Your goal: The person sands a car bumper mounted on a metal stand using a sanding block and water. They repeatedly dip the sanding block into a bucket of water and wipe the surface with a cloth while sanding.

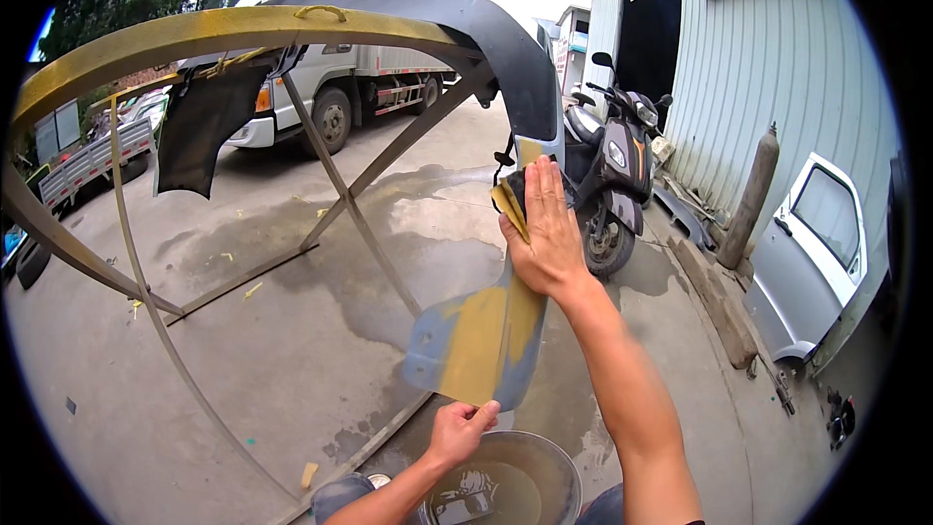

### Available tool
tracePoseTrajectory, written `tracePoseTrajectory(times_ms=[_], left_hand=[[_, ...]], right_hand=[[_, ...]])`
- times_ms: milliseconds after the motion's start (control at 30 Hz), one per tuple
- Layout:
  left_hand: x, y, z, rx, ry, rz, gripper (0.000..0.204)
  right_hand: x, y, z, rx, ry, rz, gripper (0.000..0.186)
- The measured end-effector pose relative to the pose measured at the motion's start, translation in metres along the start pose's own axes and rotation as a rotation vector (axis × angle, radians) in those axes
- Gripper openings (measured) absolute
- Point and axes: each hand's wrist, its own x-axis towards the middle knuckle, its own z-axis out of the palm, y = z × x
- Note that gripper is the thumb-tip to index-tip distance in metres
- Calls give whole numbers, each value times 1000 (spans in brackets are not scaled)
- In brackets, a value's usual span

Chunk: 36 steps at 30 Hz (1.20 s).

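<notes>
At the round bucket of murky water (566, 472), the left hand (457, 436) pinches, thumb against fingers, the lower edge of the thin curved grey-blue and mustard-yellow panel (476, 340), which rises above and beyond the bucket. Higher up, the right hand (549, 233), open and flat, presses a folded yellow-and-black pad (507, 206) on it; even palm pressure and a steadied edge should work best. Farther right of the bucket stands a dark motor scooter (622, 151)

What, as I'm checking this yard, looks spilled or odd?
Wet-looking patches darken the ground, as if spilled; a car door stands detached near the wall; the panel under the right hand looks patchy, yellow and grey.
</notes>
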Motion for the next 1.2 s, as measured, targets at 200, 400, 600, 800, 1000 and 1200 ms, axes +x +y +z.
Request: tracePoseTrajectory(times_ms=[200,400,600,800,1000,1200], left_hand=[[2,2,-2,-32,15,-30,32],[-1,2,1,-36,17,-16,35],[3,4,-4,-1,30,-14,38],[1,-1,0,0,13,4,37],[0,-5,-9,-32,-10,1,35],[5,-3,-14,-49,-84,16,29]], right_hand=[[-65,-17,12,16,-23,-140,86],[-10,2,-2,-5,-32,-89,86],[-48,-14,14,-31,-10,-137,88],[-7,10,-6,-65,-69,-107,87],[-47,-17,17,14,-15,-140,86],[-178,-43,17,97,-201,-254,87]])
